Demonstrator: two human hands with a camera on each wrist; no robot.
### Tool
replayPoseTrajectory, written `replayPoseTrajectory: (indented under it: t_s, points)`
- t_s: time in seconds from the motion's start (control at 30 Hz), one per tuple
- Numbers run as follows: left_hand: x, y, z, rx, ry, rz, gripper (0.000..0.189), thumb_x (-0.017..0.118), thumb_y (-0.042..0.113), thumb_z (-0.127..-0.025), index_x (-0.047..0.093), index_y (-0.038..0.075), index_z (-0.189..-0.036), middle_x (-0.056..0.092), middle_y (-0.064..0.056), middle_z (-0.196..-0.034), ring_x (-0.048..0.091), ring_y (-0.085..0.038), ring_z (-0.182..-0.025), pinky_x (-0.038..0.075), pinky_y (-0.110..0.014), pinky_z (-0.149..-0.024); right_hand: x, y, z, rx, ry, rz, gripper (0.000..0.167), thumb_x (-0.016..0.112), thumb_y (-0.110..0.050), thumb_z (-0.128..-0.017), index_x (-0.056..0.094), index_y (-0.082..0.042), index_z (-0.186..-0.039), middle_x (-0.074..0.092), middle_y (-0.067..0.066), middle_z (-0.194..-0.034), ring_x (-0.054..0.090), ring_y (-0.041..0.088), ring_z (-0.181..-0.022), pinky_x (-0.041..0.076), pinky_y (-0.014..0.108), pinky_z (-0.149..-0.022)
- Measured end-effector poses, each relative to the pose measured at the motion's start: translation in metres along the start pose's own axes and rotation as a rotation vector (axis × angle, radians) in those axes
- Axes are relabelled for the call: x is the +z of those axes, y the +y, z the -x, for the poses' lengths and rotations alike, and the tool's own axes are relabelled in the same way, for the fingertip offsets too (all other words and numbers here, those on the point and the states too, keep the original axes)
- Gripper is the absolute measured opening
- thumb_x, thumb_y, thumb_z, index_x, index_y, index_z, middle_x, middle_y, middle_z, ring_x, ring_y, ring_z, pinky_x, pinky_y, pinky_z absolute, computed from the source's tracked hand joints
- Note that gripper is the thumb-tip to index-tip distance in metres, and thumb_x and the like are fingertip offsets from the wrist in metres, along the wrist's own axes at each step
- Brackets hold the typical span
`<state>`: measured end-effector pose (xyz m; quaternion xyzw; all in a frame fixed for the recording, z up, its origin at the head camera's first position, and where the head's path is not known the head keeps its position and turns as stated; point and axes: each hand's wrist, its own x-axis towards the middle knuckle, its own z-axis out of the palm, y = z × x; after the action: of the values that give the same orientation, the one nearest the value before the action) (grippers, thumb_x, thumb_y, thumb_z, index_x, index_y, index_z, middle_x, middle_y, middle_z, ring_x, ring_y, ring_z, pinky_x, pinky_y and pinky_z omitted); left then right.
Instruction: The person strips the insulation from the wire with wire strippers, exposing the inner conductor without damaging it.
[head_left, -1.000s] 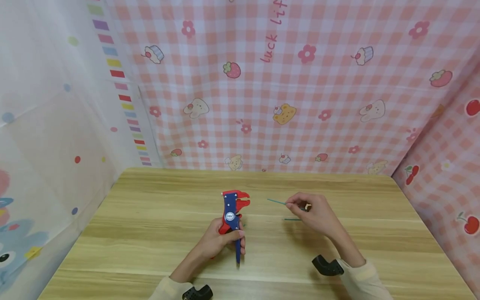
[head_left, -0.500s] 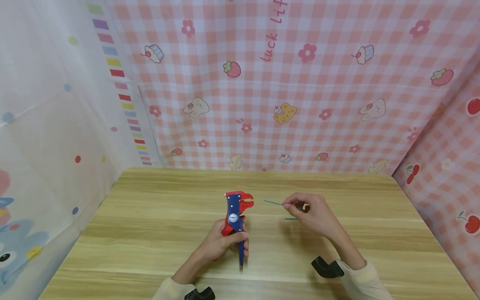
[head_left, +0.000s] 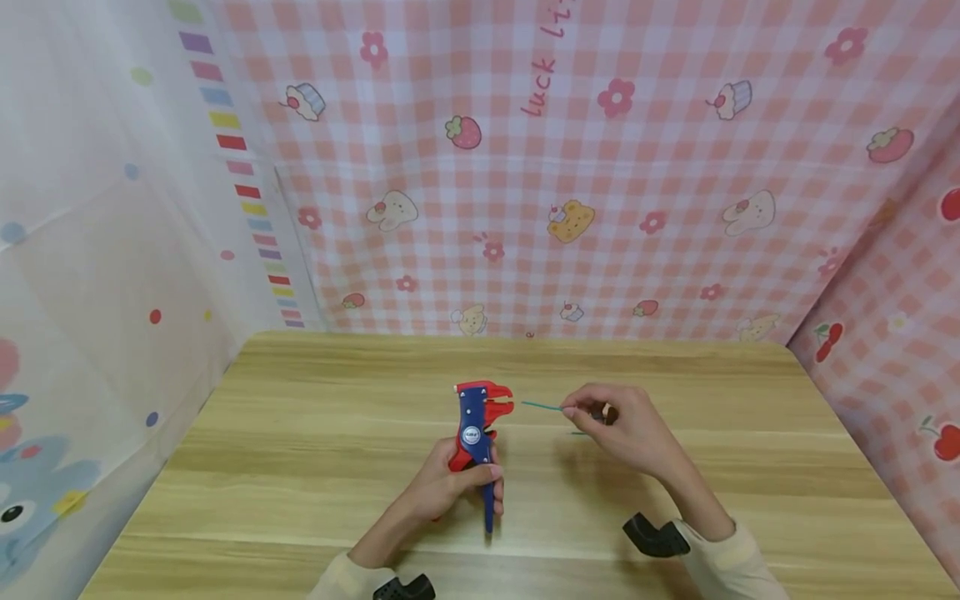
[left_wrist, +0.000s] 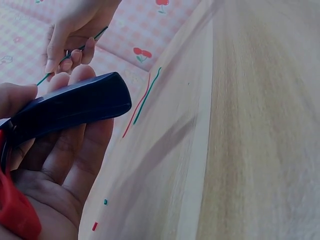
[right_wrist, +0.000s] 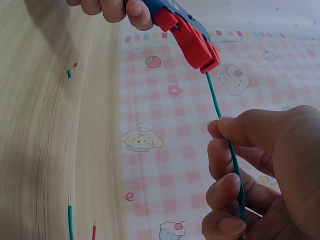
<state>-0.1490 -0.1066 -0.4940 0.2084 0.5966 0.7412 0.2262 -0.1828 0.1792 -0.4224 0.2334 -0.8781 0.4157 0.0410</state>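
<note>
My left hand [head_left: 447,486] grips a blue and red wire stripper [head_left: 472,417], held upright above the table with its red jaws apart and facing right. In the left wrist view its dark blue handle [left_wrist: 75,102] lies across the fingers. To the right, my right hand [head_left: 622,427] pinches a thin green wire [head_left: 542,406] between thumb and forefinger. That wire points left at the stripper's mouth, and a small gap shows between them in the head view. In the right wrist view the wire's tip is hidden by the red head; its lower part runs along the curled fingers.
A second green wire [right_wrist: 70,220] and a red wire [right_wrist: 94,231] lie side by side on the wooden table [head_left: 300,417], with bare strands at their ends. Tiny green [left_wrist: 105,202] and red [left_wrist: 95,226] insulation offcuts lie nearby. A checked cloth [head_left: 525,183] hangs behind.
My left hand has carried the wire stripper to the right. The green wire in my right hand has shifted slightly left, and the gap between its tip and the stripper has narrowed.
</note>
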Motion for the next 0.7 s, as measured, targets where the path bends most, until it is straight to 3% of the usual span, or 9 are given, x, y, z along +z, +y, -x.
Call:
replayPoseTrajectory:
  t_s: [0.3,0.7]
  points:
    - [0.0042,0.0007,0.0006,-0.005,-0.007,-0.003,0.027,0.058,0.002,-0.102,0.044,-0.017,-0.114,0.071,-0.020,-0.087,0.076,-0.020,-0.073,0.065,-0.039,-0.077,-0.0002,-0.0055,0.0002,-0.019,0.005,0.008,0.006,0.073,-0.018,-0.096,0.076,-0.023,-0.093,0.069,-0.006,-0.076,0.050,0.004,-0.059,0.046,0.021,-0.053]
    - [0.0086,0.0018,0.0003,-0.024,-0.024,0.022,0.024,0.058,0.004,-0.102,0.047,-0.013,-0.114,0.071,-0.008,-0.086,0.075,-0.018,-0.072,0.065,-0.037,-0.078,0.0001,-0.0081,0.0019,-0.025,0.007,0.012,0.006,0.073,-0.020,-0.096,0.076,-0.025,-0.094,0.068,-0.003,-0.074,0.049,0.004,-0.058,0.045,0.022,-0.051]
